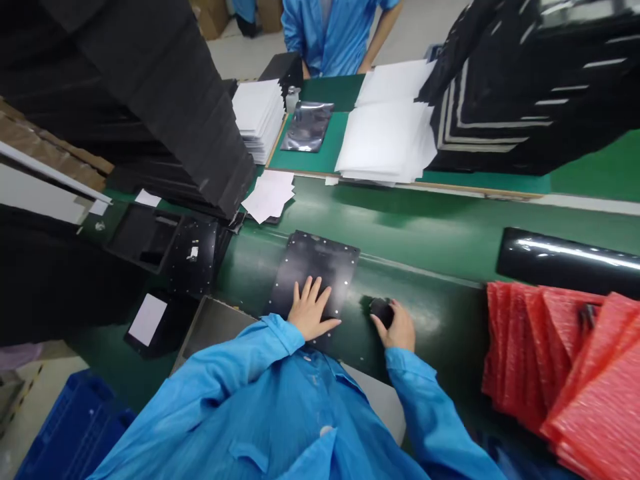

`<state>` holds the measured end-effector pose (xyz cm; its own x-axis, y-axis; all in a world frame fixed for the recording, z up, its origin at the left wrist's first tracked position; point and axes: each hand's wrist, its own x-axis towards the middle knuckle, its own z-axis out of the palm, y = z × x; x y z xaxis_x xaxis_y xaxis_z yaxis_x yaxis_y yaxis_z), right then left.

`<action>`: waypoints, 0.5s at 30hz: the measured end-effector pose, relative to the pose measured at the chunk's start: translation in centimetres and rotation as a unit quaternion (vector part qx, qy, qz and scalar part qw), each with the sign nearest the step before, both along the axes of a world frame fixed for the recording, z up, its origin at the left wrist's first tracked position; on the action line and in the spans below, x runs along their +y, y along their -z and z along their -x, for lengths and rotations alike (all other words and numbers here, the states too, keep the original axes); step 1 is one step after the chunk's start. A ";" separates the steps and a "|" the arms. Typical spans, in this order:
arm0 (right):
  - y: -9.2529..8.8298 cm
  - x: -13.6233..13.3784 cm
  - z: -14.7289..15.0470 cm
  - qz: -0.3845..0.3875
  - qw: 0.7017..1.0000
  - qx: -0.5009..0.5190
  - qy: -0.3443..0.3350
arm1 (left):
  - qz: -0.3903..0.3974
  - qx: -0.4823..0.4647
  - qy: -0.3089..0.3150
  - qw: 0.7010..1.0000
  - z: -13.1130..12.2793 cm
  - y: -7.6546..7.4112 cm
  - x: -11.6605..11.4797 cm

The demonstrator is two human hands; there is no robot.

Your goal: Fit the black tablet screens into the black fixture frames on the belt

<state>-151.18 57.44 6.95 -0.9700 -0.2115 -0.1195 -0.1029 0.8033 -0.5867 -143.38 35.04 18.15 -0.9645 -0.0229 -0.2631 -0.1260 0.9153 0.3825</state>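
Observation:
My left hand [311,309] lies flat with its fingers spread on a black perforated plate [320,263], which has small holes along its edges and rests on a green mat [425,230]. To the right of the plate, my right hand [399,327] grips a small, dark, rounded object [382,312], its underside hidden by my fingers. Blue sleeves cover both my arms.
Across the table stands a person in a blue coat [333,33]. Stacks of white sheets [387,141], a silver bag [307,127], black foam stacks [150,100], red padded bags [565,353], a glossy black roll [565,260] and a blue crate [70,433] surround the mat.

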 end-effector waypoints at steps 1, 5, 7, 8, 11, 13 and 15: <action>-0.7 -0.6 0.0 -0.004 1.000 0.001 -0.017 | 0.016 -0.002 0.005 1.000 0.0 0.4 0.3; -4.9 -3.6 0.5 -0.075 0.984 0.016 -0.159 | 0.056 0.014 0.012 0.998 -0.1 1.0 0.6; -6.1 -4.5 0.7 -0.099 0.971 0.025 -0.214 | 0.056 0.007 0.023 0.998 -0.3 0.6 0.8; -6.3 -4.7 0.9 -0.104 0.967 0.032 -0.229 | 0.054 0.004 0.031 0.998 -0.4 0.4 1.0; -5.2 -4.6 2.2 -0.100 0.952 0.069 -0.281 | 0.058 -0.004 0.038 0.998 -0.3 -0.4 2.1; -4.2 -4.3 3.5 -0.082 0.940 0.043 -0.330 | 0.053 -0.020 0.012 0.998 -0.1 -1.1 3.0; -4.0 -4.2 4.9 -0.072 0.932 0.000 -0.355 | 0.017 -0.036 -0.029 0.999 0.1 -2.2 3.4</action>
<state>-156.13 53.21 10.93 -0.5910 -0.7826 -0.1956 -0.6394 0.6023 -0.4779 -143.52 38.45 20.34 -0.9398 -0.0891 -0.3299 -0.2060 0.9179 0.3390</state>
